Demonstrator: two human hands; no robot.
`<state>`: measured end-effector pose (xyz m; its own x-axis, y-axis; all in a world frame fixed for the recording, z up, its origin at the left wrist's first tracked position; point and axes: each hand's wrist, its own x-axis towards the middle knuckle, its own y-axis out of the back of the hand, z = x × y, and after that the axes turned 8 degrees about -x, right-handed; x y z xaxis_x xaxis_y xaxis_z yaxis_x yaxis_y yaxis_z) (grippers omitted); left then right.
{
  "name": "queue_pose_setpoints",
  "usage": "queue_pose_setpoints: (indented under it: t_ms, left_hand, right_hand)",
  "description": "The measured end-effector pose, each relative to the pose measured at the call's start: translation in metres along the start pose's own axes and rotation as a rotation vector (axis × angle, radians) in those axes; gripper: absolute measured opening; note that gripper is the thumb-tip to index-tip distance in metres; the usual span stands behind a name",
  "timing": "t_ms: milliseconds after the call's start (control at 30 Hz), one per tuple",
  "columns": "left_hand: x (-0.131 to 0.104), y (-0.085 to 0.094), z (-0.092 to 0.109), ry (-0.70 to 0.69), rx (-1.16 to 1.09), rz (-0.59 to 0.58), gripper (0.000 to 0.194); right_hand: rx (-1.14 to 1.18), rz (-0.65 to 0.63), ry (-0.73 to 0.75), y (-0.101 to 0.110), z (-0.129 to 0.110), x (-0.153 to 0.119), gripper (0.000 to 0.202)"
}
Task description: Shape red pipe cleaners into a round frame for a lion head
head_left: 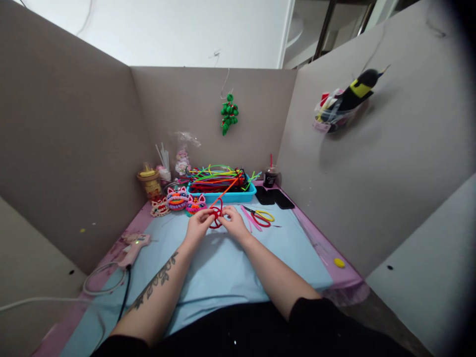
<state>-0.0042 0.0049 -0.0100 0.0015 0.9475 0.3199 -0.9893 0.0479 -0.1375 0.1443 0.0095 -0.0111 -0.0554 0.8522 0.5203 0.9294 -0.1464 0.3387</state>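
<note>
Over the middle of the blue-covered table, a red looped pipe-cleaner piece [216, 224] is held up between both hands. My left hand [201, 224] pinches its left side, with the fingers pressed together. On its right side, my right hand [233, 221] grips it in the same way, thumb and fingers closed. An orange stem [226, 192] slants up and to the right just behind the fingers, towards the tray; whether it joins the red piece is unclear. Several finished colourful faces [177, 199] with pink ears sit just left of and behind my hands.
A blue tray [223, 196] of coloured stems stands at the back. Scissors [265, 216] and pink strips [250, 218] lie right of my hands, near two black phones [283, 199] and a drink cup [271, 176]. A glue gun [133, 250] with cables rests at left. Grey partitions [211, 104] surround the table.
</note>
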Motion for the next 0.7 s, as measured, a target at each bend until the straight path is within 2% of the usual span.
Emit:
queue_pose_setpoints:
  t_ms: [367,700]
  left_hand:
    - [0.0008,0.0005,0.0021,-0.002,0.041,-0.014,0.035]
    - [0.0,0.0004,0.0024,0.066,0.036,-0.04,0.039]
  right_hand:
    - [0.049,-0.005,-0.065,-0.0001,-0.0003,-0.0003,0.009]
    - [0.096,0.059,-0.1,-0.0019,0.0049,0.0012,0.011]
